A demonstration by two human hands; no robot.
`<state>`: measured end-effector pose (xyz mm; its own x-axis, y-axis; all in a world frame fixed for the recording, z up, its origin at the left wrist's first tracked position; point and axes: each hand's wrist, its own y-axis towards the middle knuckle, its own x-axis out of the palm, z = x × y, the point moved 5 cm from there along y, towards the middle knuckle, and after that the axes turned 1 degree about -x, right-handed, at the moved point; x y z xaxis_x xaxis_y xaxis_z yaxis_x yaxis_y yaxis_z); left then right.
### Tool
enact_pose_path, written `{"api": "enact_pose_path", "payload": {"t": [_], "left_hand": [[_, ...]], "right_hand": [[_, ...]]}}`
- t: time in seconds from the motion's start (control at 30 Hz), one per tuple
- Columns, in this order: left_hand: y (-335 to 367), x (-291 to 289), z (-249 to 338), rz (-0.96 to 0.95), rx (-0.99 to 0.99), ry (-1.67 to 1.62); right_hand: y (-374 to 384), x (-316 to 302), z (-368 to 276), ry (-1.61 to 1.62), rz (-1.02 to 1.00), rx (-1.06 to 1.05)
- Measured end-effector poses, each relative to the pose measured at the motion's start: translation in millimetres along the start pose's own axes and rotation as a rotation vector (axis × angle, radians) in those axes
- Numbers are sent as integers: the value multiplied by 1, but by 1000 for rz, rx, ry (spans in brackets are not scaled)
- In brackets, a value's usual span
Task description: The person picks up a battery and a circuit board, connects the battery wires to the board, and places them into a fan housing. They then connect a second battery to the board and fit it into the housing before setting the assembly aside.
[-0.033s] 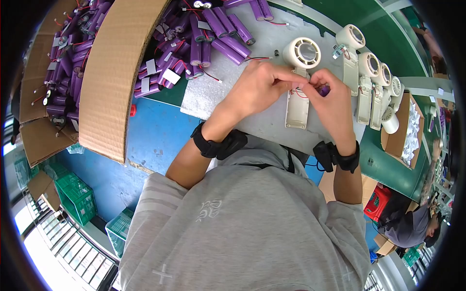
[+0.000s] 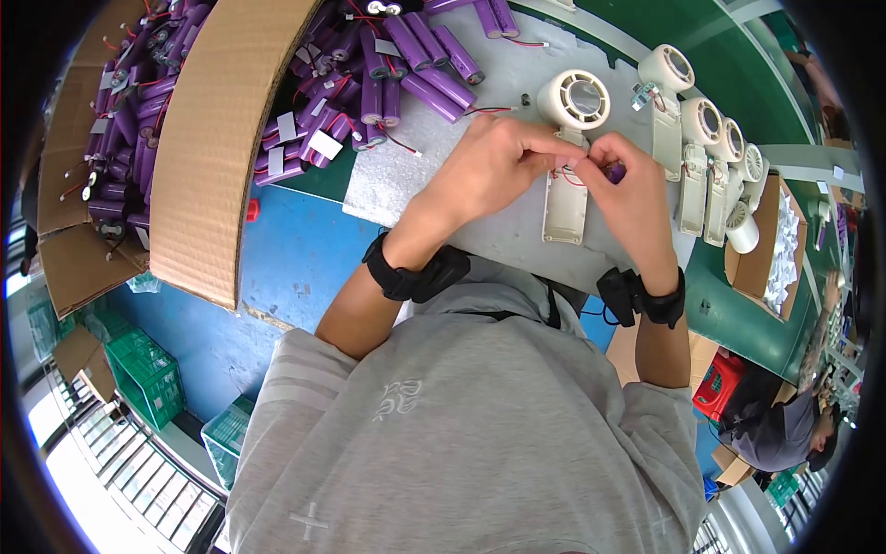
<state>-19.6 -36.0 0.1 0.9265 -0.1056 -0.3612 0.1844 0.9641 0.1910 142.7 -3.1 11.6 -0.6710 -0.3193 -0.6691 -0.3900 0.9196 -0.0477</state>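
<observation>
A cream handheld fan body lies on the grey foam sheet in front of me, its round fan head at the far end and its hollow handle towards me. Over the handle, my left hand and my right hand meet, thumbs and forefingers pinched together. Thin red wire shows at the fingertips; its plug end is too small and covered to make out. Inside my curled right hand, part of a purple battery cell is visible. The rest of that cell is hidden by my fingers.
Purple battery cells with wires are heaped at the far left, beside a cardboard box of more cells. Several cream fan bodies line the right side, near a carton of white pieces. Another person sits at right.
</observation>
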Motion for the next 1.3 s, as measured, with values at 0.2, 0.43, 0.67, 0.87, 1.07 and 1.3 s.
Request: {"api": "enact_pose_path", "payload": {"t": [0.2,0.43,0.67,0.87,1.07,1.3], "left_hand": [[0,2,1,-25,48,60],[-2,4,0,-52,22,22],[-3,12,3,-29,-91,17],[-7,13,1,72,-84,58],[-3,13,6,95,-36,126],[-3,11,-3,50,-40,41]], "right_hand": [[-16,-6,-1,126,-316,43],[-45,-18,2,390,-401,143],[-53,-23,15,687,-276,242],[-54,-18,20,688,-263,289],[-46,-31,34,504,-204,442],[-53,-42,25,-168,191,74]]}}
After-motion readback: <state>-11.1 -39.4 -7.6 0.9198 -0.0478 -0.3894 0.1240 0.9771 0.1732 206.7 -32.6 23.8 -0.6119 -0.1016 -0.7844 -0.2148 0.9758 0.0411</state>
